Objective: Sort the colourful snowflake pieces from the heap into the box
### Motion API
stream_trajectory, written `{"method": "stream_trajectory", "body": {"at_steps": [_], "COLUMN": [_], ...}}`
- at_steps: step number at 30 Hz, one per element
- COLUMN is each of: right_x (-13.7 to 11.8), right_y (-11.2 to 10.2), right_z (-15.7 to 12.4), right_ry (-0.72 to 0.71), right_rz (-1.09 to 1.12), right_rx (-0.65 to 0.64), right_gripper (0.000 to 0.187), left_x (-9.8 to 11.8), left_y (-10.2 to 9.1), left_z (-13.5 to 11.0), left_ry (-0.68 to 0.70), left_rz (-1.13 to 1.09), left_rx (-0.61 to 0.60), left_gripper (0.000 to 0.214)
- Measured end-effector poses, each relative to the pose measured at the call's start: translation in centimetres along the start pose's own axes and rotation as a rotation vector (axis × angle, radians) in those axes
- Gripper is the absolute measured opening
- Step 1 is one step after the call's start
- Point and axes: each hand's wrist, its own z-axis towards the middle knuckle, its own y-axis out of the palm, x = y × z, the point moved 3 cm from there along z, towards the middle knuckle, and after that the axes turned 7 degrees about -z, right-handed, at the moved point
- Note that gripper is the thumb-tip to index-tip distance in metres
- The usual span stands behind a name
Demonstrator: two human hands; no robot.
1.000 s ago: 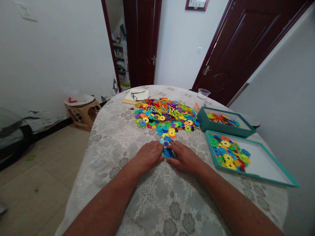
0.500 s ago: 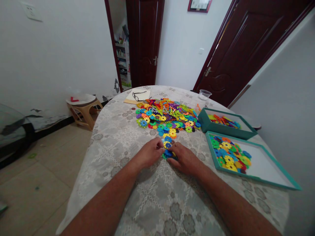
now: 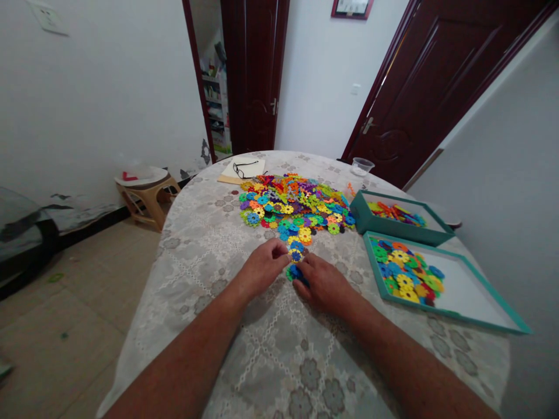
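My left hand [image 3: 262, 269] and my right hand [image 3: 324, 284] rest close together on the tablecloth, just in front of a big heap of colourful snowflake discs [image 3: 297, 206]. The right hand's fingers are curled over a small blue and green cluster of discs [image 3: 294, 272]. My left hand's thumb and fingers pinch toward a blue and yellow disc [image 3: 296, 255] at the heap's near tip; whether they grip it is unclear.
Two teal box trays stand at the right: the near one [image 3: 454, 308] holds several discs, the far one [image 3: 371, 221] holds sticks. Glasses on a notebook [image 3: 244, 169] and a plastic cup [image 3: 361, 167] lie at the table's far side. A small stool [image 3: 146, 192] stands left.
Both hands have shifted slightly away from me and a gap has opened between them. The left hand's fingertips have lifted toward the blue and yellow disc.
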Motion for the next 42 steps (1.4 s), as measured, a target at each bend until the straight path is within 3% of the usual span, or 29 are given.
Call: {"method": "stream_trajectory", "body": {"at_steps": [3,9,20,28,37,42], "right_x": [-0.2,0.1,-0.1,-0.3,0.0,-0.1], "right_y": [0.4,0.8,-0.2,0.6,0.5,0.1], "right_z": [0.3,0.7,0.0,0.6,0.6,0.2], "right_ry": [0.031,0.015,-0.030,0.029,0.010,-0.033], "right_rz": [-0.043,-0.045,0.028,-0.050,-0.056,-0.007], "right_rx": [-0.003,0.040,0.038,0.021,0.019,0.045], "right_gripper": [0.031,0.027,0.034,0.034,0.027,0.039], "left_x": [0.4,0.5,0.2,1.0,0.8,1.0], "left_y": [-0.2,0.4,0.9,0.1,0.9,1.0], "left_z": [-0.3,-0.9,-0.7,-1.0,-1.1,-1.3], "left_ry": [-0.069,-0.196,-0.163,-0.127,-0.182,-0.192], "left_rz": [-0.091,-0.297,-0.359,-0.173,-0.294,-0.342], "left_rx": [0.027,-0.038,-0.024,0.056,0.056,0.049], "left_gripper": [0.026,0.028,0.026,0.027,0.028,0.028]}}
